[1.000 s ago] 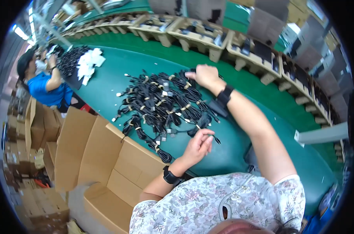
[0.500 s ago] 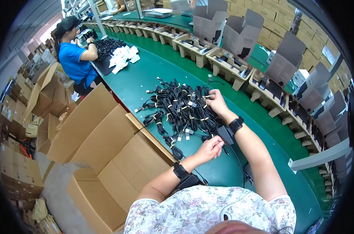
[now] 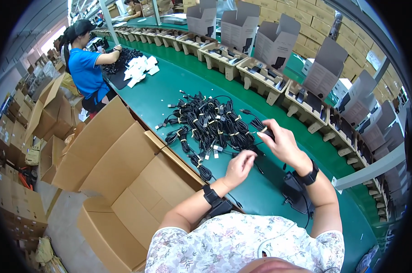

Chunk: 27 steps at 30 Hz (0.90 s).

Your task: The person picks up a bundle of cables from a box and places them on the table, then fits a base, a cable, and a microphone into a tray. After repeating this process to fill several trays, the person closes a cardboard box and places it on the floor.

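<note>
A heap of black cables (image 3: 206, 120), coiled and tied with pale bands, lies on the green table in front of me. At the right edge of the heap, my right hand (image 3: 283, 143) grips one tied cable bundle (image 3: 259, 124) between thumb and fingers. My left hand (image 3: 240, 169) is curled closed just below the heap's lower right side; whatever its fingertips may pinch is hidden. Black straps with small boxes sit on both wrists. By my right forearm a black box-shaped device (image 3: 297, 191) with a cord rests near the table.
A big open cardboard carton (image 3: 137, 200) stands against the table's left edge. Moulded trays (image 3: 260, 75) with parts and upright grey boxes line a green conveyor at the far right. A co-worker in blue (image 3: 85, 63) works far left beside white pieces (image 3: 141, 69) and dark parts.
My right hand has moved right and nearer, drawing a cable bundle off the heap's edge. The left hand has shifted slightly left. The co-worker's arm has reached farther forward.
</note>
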Each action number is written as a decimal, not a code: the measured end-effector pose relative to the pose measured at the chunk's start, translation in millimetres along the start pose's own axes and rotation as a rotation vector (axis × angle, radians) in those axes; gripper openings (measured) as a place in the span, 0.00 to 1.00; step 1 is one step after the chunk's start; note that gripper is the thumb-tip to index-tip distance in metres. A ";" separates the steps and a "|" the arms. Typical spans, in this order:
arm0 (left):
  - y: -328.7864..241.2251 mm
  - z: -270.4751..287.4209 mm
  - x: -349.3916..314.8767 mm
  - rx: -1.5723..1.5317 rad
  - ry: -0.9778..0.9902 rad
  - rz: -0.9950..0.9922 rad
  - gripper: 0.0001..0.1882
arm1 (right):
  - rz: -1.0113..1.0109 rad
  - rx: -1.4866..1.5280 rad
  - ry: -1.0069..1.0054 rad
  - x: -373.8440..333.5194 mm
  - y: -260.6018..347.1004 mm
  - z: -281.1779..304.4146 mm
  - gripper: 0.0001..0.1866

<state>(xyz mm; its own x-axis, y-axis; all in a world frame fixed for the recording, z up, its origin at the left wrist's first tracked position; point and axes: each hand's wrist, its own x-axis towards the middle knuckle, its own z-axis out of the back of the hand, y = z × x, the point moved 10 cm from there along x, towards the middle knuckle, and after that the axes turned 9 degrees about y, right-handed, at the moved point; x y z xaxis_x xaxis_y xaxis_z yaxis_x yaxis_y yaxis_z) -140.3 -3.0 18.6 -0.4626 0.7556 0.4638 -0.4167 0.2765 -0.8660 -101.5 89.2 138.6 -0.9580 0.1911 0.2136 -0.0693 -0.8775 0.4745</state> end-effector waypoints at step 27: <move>7.9 -51.1 -15.7 -1.066 0.511 0.354 0.19 | -0.066 1.049 -0.087 -41.6 -59.4 -66.5 0.13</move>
<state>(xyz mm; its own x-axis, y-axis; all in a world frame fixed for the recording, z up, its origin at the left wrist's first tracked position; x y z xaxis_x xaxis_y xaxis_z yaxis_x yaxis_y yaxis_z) -96.4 17.8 -5.1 0.0386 0.9666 0.2533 0.6260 0.1742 -0.7601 -76.0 104.1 44.8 -0.9350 0.2922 0.2009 0.1943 -0.0519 0.9796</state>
